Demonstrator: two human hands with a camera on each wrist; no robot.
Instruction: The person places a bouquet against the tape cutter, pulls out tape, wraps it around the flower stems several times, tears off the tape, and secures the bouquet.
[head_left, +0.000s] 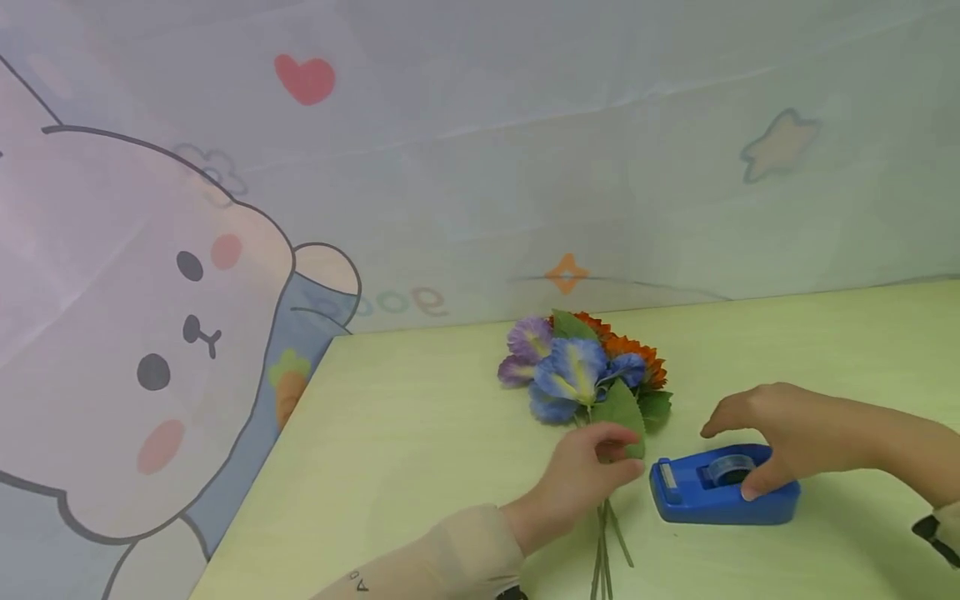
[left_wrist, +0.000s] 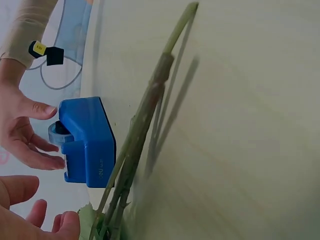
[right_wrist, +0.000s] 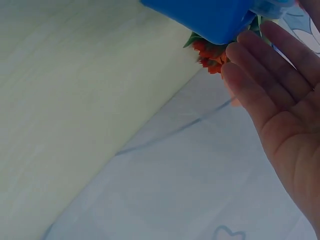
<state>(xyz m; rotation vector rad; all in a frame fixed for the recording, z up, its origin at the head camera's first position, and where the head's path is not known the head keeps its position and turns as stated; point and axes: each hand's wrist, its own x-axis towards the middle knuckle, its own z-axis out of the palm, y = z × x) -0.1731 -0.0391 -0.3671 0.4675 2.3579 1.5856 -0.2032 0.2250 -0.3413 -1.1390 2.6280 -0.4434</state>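
A bunch of artificial flowers (head_left: 572,371), blue, purple and orange with green leaves, lies on the table with its stems (head_left: 604,550) toward the near edge. Over the upper stems hovers my left hand (head_left: 573,479), thumb and fingers loosely bent and apart with nothing between them. To the right stands a blue tape dispenser (head_left: 720,504) holding a roll of clear tape (head_left: 731,469). My right hand (head_left: 813,433) spreads above the dispenser, its thumb overlapping the side by the roll in the head view. In the right wrist view the right fingers (right_wrist: 252,92) look extended beside the dispenser.
The pale yellow-green table (head_left: 375,450) carries the flowers and dispenser. Behind it and at its left hangs a cloth backdrop (head_left: 480,167) printed with a cartoon animal, a heart and a star. The table's far edge lies just beyond the flower heads.
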